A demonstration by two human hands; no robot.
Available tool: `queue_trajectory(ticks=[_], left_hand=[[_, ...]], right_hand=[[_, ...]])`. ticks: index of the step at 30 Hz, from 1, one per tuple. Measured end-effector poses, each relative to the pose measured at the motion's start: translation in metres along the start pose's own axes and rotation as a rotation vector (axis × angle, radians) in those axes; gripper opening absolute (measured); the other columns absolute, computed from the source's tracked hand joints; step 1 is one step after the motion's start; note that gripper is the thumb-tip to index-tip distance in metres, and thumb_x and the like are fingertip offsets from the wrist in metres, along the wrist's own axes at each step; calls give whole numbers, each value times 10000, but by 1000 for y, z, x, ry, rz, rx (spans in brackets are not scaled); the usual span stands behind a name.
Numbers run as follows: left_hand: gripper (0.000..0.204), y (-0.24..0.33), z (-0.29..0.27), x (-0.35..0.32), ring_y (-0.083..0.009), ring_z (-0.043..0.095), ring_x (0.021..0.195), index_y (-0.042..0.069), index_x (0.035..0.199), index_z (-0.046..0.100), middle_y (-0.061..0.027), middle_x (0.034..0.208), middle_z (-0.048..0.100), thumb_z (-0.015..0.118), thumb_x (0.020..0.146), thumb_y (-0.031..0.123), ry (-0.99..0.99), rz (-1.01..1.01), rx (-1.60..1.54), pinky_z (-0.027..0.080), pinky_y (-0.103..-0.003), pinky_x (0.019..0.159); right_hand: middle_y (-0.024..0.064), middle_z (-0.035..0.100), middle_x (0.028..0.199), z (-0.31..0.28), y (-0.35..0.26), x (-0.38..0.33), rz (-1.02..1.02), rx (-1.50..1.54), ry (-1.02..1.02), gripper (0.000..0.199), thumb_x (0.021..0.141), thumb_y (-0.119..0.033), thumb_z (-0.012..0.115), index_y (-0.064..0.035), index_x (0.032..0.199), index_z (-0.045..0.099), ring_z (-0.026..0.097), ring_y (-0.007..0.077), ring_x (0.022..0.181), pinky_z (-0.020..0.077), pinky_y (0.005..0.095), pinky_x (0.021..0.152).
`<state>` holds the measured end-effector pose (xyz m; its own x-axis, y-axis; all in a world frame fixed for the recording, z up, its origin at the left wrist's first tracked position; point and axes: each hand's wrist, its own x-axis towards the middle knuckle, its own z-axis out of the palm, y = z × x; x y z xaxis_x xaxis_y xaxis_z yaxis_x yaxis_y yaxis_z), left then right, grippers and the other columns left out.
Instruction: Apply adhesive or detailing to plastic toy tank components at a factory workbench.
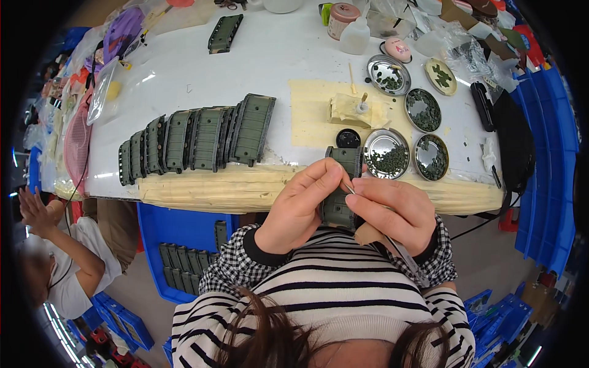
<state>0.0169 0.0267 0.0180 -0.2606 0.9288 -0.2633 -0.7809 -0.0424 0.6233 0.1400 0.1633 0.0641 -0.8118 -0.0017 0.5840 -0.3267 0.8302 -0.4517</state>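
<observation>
In front of my chest, a dark green ribbed plastic part (337, 207) lies partly under my fingers at the table edge. My left hand (299, 205) is closed in a pinch above it; what its fingertips hold is too small to make out. Close beside, my right hand (399, 211) grips a slim metal tool that looks like tweezers (396, 246), its long end slanting back toward my right sleeve. The fingertips of both hands nearly meet. Just beyond are a small black cup (348, 138) and a round metal dish (386, 153) of tiny green pieces.
More dishes of green pieces (423, 110) stand at right. A tape-wrapped block (358, 111) sits behind the cup. Similar green parts (205, 138) stand in a row at left, others in a blue bin (184, 224) below. Another person (80, 257) is at far left.
</observation>
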Motion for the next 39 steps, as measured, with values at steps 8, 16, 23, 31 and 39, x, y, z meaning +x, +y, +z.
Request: queue_trajectory(ticks=[8,16,23,31,39], left_hand=[[281,0,-5,-1,-170,531,1102,30,932,524,-159,1198,569,396,1033,258,-68,-10,53,421,-325,963],[279,0,1,-2,-143,536,1031,37,948,546,-97,1060,583,403,1034,261,-28,-11,-66,436,-303,915],[259,0,3,-2,-76,556,851,44,962,574,-17,908,588,437,1026,255,-9,-8,-103,476,-237,776],[253,1,5,-2,-75,553,863,47,961,581,-16,927,595,440,1025,247,-6,7,-96,470,-237,781],[275,4,8,-4,-97,551,888,50,945,541,-34,934,576,401,1036,268,-8,-41,-109,472,-258,824]], right_hand=[[151,637,1066,-9,0,-5,143,172,-109,337,746,-71,708,-13,1074,655,662,268,848,548,357,818],[141,654,965,-4,1,-2,50,63,-12,343,731,-207,725,-6,1006,686,674,251,807,560,318,684],[133,635,940,3,1,-2,-75,-88,25,301,707,-113,701,15,978,671,672,265,833,579,327,677],[122,643,919,6,3,-1,-116,-123,50,306,667,-56,668,21,963,670,671,263,833,582,321,664],[120,648,915,4,4,-2,-121,-121,47,305,664,-54,660,22,959,673,672,266,846,581,320,665]])
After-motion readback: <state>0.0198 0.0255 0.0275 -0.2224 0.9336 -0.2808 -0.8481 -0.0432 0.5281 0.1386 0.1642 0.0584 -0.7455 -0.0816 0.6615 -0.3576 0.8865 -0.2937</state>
